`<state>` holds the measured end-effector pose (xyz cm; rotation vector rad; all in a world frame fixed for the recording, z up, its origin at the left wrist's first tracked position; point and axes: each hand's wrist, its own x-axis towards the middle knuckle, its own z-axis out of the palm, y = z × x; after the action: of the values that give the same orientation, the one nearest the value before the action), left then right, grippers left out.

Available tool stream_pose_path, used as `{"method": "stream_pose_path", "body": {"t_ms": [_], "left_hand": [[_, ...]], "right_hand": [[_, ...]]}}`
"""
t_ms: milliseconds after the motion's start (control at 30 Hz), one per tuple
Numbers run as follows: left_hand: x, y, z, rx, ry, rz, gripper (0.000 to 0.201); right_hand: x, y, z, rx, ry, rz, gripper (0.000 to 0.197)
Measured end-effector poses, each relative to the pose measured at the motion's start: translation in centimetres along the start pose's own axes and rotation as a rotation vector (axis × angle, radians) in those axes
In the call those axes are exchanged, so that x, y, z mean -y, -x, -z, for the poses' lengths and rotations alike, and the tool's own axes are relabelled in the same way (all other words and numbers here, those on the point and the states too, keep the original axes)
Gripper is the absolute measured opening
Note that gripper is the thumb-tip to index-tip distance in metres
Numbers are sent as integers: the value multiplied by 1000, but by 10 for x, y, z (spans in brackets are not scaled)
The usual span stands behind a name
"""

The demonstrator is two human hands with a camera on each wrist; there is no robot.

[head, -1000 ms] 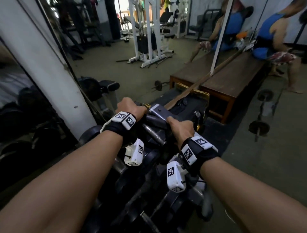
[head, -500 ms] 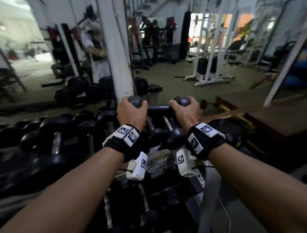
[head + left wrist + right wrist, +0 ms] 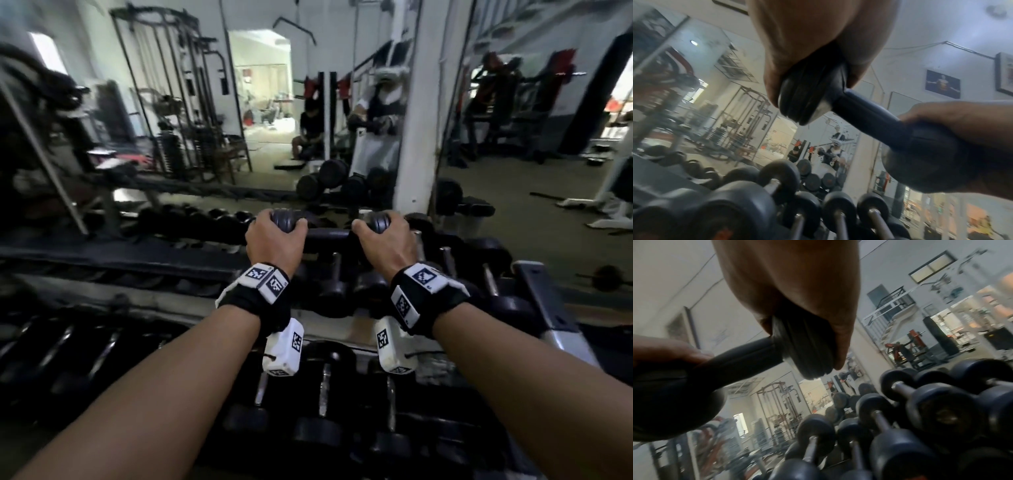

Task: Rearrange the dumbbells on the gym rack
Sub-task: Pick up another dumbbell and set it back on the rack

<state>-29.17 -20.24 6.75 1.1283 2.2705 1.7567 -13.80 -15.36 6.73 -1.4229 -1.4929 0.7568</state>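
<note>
A black dumbbell (image 3: 329, 234) with a thick dark handle hangs crosswise above the top tier of the rack (image 3: 544, 308). My left hand (image 3: 275, 236) grips its left head and my right hand (image 3: 385, 236) grips its right head. In the left wrist view the left hand (image 3: 807, 53) wraps the near head of the dumbbell (image 3: 865, 110), with the right hand (image 3: 962, 129) on the far head. The right wrist view shows the right hand (image 3: 797, 296) over its head of the dumbbell (image 3: 748, 356), above racked dumbbells (image 3: 898, 426).
Rows of black dumbbells (image 3: 329, 277) fill the rack's top tier, and more dumbbells (image 3: 322, 411) lie on the lower tier. A mirror wall with a white pillar (image 3: 418, 113) stands just behind the rack. Reflected gym machines and a seated person (image 3: 308, 133) show in the mirror.
The view has swung left from the wooden bench to the mirror and rack. Both hands have carried the dumbbell along, now held level over the top tier.
</note>
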Motion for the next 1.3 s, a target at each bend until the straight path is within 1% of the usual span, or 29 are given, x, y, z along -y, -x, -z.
{"method": "stream_pose_path", "body": {"t_ms": [100,233,400,533,633,733,833,900,1000,1100,1300], "left_hand": [[26,-25,44,-62,-12,53,34],[74,-68,105,-138,-32,101,36],[149,-136,177,-195,-66,119,42],[198,-188,227,-217,-86,155,40],[235,-229,263,-229,-99,185,46],[269,-271,287,-254,-108,208,44],[296,-309,306,-272,-91,231,29],[310,-331,314,-267,-86,249,24],[336,-378,326,-296,-90,273,26],[363,-432,336,-332,-121,310,36],[412,-538,364,-418,-153,381,35]], "right_hand": [[28,11,-49,85,-2,69,41],[64,28,-129,190,-5,132,42],[108,55,-244,285,-10,161,41],[141,70,-330,333,-5,172,40],[171,80,-391,375,14,180,40],[196,81,-446,414,13,201,35],[216,75,-498,456,29,219,41],[227,70,-530,478,36,234,42],[247,54,-589,518,43,260,42],[271,34,-654,566,28,290,43],[328,1,-776,673,-3,333,42]]}}
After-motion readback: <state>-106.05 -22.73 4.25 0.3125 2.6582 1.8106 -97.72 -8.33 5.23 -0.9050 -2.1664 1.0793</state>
